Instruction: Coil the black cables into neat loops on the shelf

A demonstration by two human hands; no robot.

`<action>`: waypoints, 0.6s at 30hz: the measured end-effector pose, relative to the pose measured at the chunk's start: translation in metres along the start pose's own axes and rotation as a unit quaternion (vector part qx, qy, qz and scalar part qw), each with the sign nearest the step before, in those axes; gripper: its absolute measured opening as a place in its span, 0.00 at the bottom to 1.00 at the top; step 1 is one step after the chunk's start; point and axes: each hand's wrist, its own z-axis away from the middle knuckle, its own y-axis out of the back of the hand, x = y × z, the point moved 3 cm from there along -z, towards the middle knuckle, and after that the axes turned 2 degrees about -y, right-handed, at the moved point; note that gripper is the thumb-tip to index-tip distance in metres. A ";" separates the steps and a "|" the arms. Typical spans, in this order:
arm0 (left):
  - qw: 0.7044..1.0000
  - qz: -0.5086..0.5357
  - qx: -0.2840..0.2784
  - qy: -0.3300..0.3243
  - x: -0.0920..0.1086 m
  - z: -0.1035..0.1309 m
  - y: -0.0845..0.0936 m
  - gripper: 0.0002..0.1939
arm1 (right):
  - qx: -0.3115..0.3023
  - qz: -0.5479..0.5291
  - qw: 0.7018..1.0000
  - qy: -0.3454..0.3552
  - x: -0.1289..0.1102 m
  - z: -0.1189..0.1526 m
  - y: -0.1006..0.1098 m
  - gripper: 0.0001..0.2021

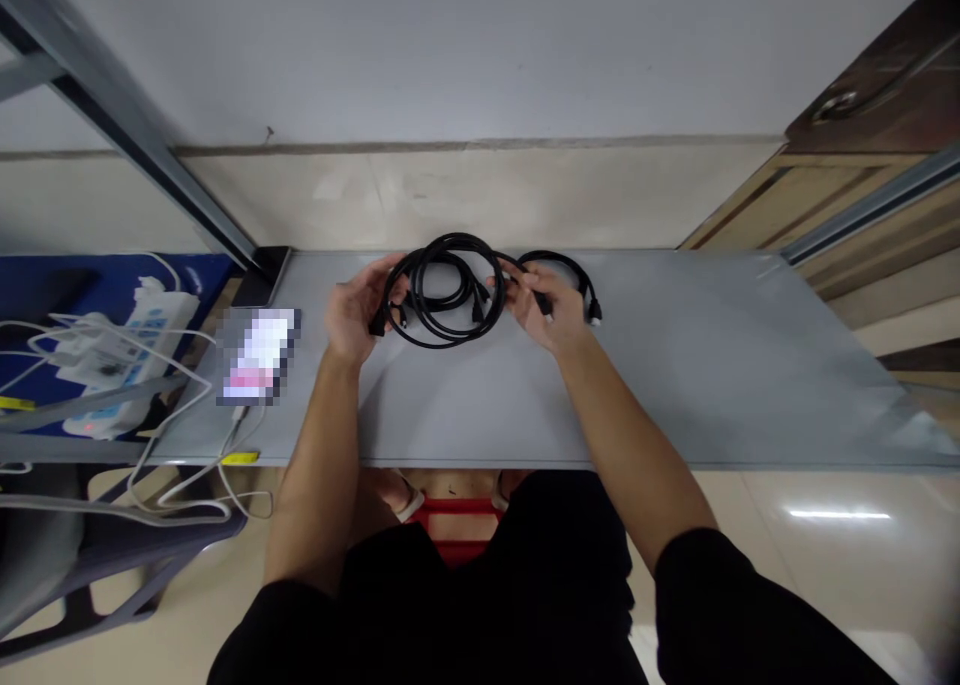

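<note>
Between my two hands hangs a coiled black cable [459, 343], its loops loose and overlapping. My left hand [358, 310] is closed on the left side of the coil, near a black plug [377, 324] at one end. In my right hand [546, 305] the fingers pinch the cable close to its other plug [543, 306], which has a shiny tip. Behind the held loops lies another coil of black cable [448, 305] on the grey table. A further black cable [559, 256] curves past my right hand and ends in a plug [595, 310] with a metal tip.
The grey table [712, 365] stands against a wall. At its left lie a phone [259, 357] with a lit screen and a dark box [262, 275]. White charging cords [187, 390] run to a power strip [142, 355]. Metal posts [150, 135] rise at both ends.
</note>
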 end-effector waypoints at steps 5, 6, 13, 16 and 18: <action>0.972 -0.225 -0.004 -0.068 -0.020 -0.001 -0.014 0.21 | -0.052 0.039 0.996 -0.057 0.016 -0.003 -0.006 0.25; 0.961 -0.267 -0.017 -0.074 -0.024 -0.001 -0.016 0.19 | -0.048 0.041 0.996 -0.064 0.018 -0.004 -0.006 0.25; 0.941 -0.321 -0.104 -0.034 -0.034 0.002 -0.019 0.22 | 0.031 0.059 0.995 -0.074 0.032 -0.005 -0.006 0.27; 0.945 -0.308 -0.107 -0.043 -0.034 0.001 -0.018 0.19 | 0.044 0.076 0.995 -0.051 0.036 -0.004 -0.008 0.26; 0.949 -0.294 -0.106 -0.045 -0.036 0.000 -0.019 0.16 | 0.052 0.095 0.993 -0.036 0.039 -0.005 -0.009 0.26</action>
